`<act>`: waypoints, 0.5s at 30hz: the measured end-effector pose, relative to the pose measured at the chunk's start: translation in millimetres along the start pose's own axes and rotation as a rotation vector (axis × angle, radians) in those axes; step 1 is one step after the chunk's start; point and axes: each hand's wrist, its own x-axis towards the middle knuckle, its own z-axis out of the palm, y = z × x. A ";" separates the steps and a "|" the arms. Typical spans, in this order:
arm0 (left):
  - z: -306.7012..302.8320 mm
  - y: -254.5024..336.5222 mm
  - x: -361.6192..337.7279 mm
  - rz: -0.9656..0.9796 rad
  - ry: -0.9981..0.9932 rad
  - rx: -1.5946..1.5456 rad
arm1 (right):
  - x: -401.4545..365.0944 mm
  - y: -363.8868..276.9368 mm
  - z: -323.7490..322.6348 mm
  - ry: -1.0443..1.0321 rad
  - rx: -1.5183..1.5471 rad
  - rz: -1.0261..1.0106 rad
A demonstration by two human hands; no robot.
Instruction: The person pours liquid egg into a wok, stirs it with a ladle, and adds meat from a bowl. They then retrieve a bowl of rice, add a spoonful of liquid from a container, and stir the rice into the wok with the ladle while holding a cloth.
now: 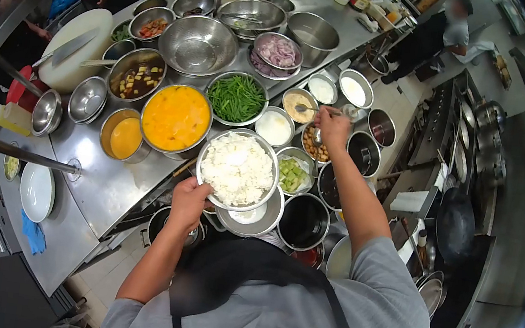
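My left hand (pixel 188 202) grips the near rim of a steel bowl of white rice (pixel 237 168), held above an empty steel bowl (pixel 260 216). My right hand (pixel 333 127) reaches forward and holds a spoon (pixel 316 133) over a small container of brown pieces (pixel 316 148). Beside the rice sits a small bowl of diced green vegetable (pixel 292 173). Small tubs of white and tan seasonings (pixel 299 105) stand just past my right hand.
The steel counter (pixel 98 188) carries bowls of beaten egg (pixel 176 118), green beans (pixel 236 98), sliced red onion (pixel 277 50), and several empty steel bowls (pixel 198 45). A cutting board with a cleaver (pixel 74 47) lies at left. Other people work at the far end. A wok (pixel 454 221) is at right.
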 end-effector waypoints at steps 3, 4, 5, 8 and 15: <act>-2.6 -2.1 -0.9 -0.003 0.004 0.036 | -1.0 8.6 13.2 -0.024 -0.014 -0.032; -0.9 -1.1 -1.8 -0.013 0.016 0.026 | -2.8 8.5 17.0 -0.035 -0.042 -0.040; -0.6 -2.8 -1.1 -0.016 0.017 0.031 | -4.3 7.9 20.1 -0.047 -0.069 -0.049; -2.5 -8.0 1.2 -0.003 0.014 0.001 | -8.6 3.3 23.7 -0.052 -0.035 -0.015; 1.7 -6.0 -1.0 -0.012 0.029 0.010 | -2.3 1.6 11.3 0.036 0.255 0.229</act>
